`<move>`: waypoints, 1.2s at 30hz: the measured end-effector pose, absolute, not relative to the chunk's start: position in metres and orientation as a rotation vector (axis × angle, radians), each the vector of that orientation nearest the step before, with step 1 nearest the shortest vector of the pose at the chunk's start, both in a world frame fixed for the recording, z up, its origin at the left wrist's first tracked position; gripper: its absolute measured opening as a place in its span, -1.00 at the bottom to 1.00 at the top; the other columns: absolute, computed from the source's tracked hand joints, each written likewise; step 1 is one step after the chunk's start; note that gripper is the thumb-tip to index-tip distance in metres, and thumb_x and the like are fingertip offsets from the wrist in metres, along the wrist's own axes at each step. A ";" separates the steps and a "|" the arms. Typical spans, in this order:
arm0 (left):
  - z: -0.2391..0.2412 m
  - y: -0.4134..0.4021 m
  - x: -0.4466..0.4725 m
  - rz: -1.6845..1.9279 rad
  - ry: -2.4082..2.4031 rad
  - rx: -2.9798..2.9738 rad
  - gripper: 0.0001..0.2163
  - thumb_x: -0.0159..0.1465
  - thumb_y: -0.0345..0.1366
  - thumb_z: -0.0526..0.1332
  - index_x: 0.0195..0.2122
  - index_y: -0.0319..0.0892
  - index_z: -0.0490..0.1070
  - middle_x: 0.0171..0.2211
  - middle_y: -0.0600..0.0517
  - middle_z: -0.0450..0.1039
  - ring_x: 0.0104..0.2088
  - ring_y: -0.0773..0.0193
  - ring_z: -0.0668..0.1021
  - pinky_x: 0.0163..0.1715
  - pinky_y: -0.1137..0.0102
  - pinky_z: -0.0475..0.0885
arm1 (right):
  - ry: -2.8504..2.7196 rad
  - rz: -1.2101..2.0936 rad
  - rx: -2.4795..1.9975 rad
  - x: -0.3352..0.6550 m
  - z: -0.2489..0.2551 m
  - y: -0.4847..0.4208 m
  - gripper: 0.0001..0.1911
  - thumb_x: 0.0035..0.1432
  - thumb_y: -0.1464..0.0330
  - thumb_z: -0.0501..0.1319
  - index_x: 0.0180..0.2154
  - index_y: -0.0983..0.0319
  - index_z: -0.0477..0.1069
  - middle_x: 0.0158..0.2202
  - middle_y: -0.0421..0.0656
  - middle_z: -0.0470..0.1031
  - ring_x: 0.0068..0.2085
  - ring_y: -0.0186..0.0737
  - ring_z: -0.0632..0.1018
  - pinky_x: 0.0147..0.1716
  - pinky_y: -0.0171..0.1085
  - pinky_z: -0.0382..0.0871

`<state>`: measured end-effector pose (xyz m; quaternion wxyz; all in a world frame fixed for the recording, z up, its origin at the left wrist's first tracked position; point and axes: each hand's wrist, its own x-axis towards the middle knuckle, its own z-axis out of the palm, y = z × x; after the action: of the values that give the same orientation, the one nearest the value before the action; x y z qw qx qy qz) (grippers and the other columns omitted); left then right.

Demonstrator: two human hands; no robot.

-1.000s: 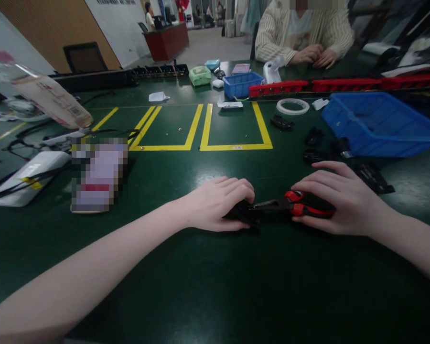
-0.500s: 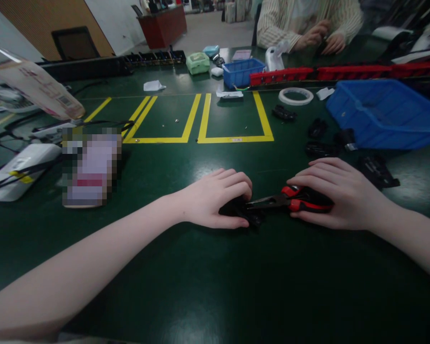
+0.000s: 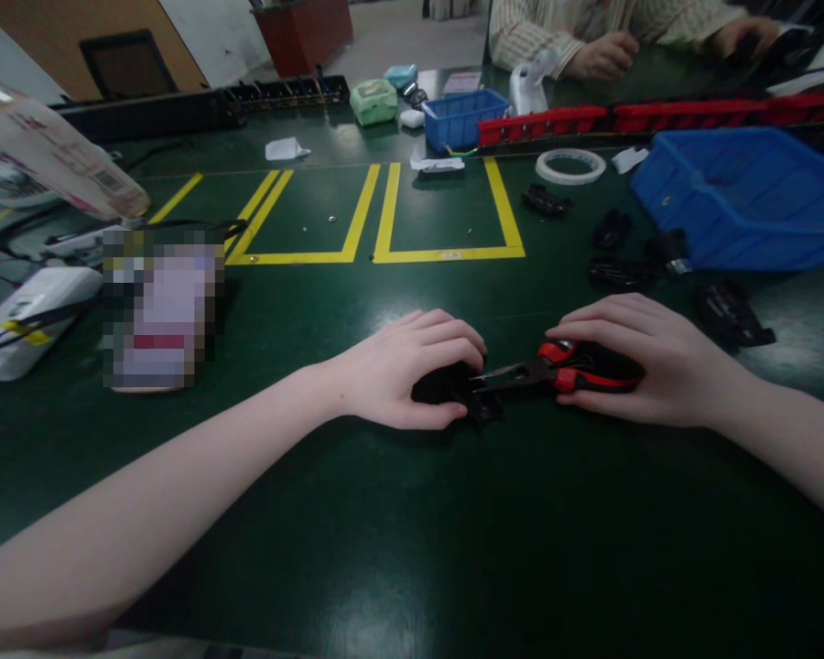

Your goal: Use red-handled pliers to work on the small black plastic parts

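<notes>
One pair red-handled pliers, grasped by right hand, tips at black part gripped by left hand, toward near edge of counter; part could skid if hold loosens.

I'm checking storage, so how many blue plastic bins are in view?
2. A large blue plastic bin sits beyond the right hand, which holds red-and-black pliers; a smaller blue plastic bin stands farther back, left of the long red strip. Others may be hidden.
</notes>
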<state>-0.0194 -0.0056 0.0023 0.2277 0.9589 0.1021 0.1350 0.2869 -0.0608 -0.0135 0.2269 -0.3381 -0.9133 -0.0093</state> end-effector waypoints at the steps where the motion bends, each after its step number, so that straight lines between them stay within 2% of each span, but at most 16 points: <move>1: 0.002 -0.005 -0.019 0.374 0.275 2.637 -0.70 0.29 -0.17 0.25 -0.03 -0.23 0.40 0.03 -0.12 0.45 0.01 0.07 0.45 0.03 0.22 0.31 | -2.514 -0.022 -0.931 0.287 -0.013 -0.061 -0.53 0.22 0.14 0.24 0.13 0.04 0.29 -0.10 -0.07 0.49 -0.15 0.01 0.54 -0.21 0.03 0.48; 14: 0.002 -0.004 -0.021 0.374 0.239 2.541 -0.70 0.31 -0.29 0.23 0.05 -0.24 0.39 0.08 -0.14 0.46 0.08 0.08 0.46 0.14 0.19 0.31 | -2.496 -0.020 -0.860 0.288 -0.011 -0.059 -0.55 0.19 0.18 0.29 0.06 0.19 0.34 -0.13 -0.02 0.52 -0.18 -0.05 0.58 -0.25 -0.08 0.55; 21: 0.001 -0.003 -0.023 0.413 0.219 2.527 -0.70 0.29 -0.33 0.22 0.03 -0.27 0.40 0.08 -0.17 0.46 0.09 0.07 0.47 0.15 0.17 0.31 | -2.490 0.015 -0.903 0.291 -0.011 -0.060 -0.57 0.17 0.19 0.31 0.06 0.11 0.35 -0.13 -0.08 0.52 -0.18 -0.06 0.58 -0.24 -0.07 0.55; 28: 0.001 -0.003 -0.022 0.420 0.241 2.517 -0.68 0.27 -0.36 0.19 0.05 -0.29 0.37 0.11 -0.21 0.42 0.12 0.04 0.44 0.17 0.15 0.31 | -2.506 -0.090 -0.904 0.288 -0.009 -0.061 -0.58 0.19 0.21 0.29 0.07 0.09 0.34 -0.15 -0.07 0.53 -0.22 -0.06 0.58 -0.29 -0.06 0.53; 30: 0.000 -0.003 -0.022 0.421 0.243 2.526 -0.63 0.27 -0.31 0.21 0.09 -0.31 0.34 0.11 -0.23 0.41 0.12 0.02 0.44 0.16 0.15 0.31 | -2.493 -0.090 -0.920 0.288 -0.010 -0.062 -0.58 0.19 0.21 0.28 0.07 0.10 0.34 -0.14 -0.07 0.53 -0.21 -0.06 0.58 -0.27 -0.07 0.53; 34: -0.001 -0.005 -0.020 0.420 0.283 2.574 -0.41 0.25 -0.07 0.33 0.18 -0.31 0.26 0.14 -0.26 0.39 0.14 -0.05 0.44 0.15 0.11 0.32 | -2.487 -0.104 -0.931 0.287 -0.011 -0.063 -0.57 0.15 0.21 0.31 0.04 0.13 0.38 -0.14 -0.06 0.55 -0.22 -0.05 0.59 -0.29 -0.09 0.53; 36: -0.002 -0.006 -0.019 0.415 0.309 2.596 -0.37 0.24 -0.03 0.35 0.19 -0.33 0.25 0.14 -0.27 0.39 0.13 -0.06 0.44 0.13 0.12 0.34 | -2.486 -0.108 -0.936 0.287 -0.010 -0.062 -0.59 0.14 0.20 0.31 0.02 0.13 0.39 -0.16 -0.06 0.56 -0.23 -0.05 0.59 -0.31 -0.09 0.53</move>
<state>-0.0193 -0.0062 -0.0017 0.2445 0.9509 0.1132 0.1520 0.2866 -0.0625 -0.0098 0.2390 -0.3418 -0.9080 -0.0394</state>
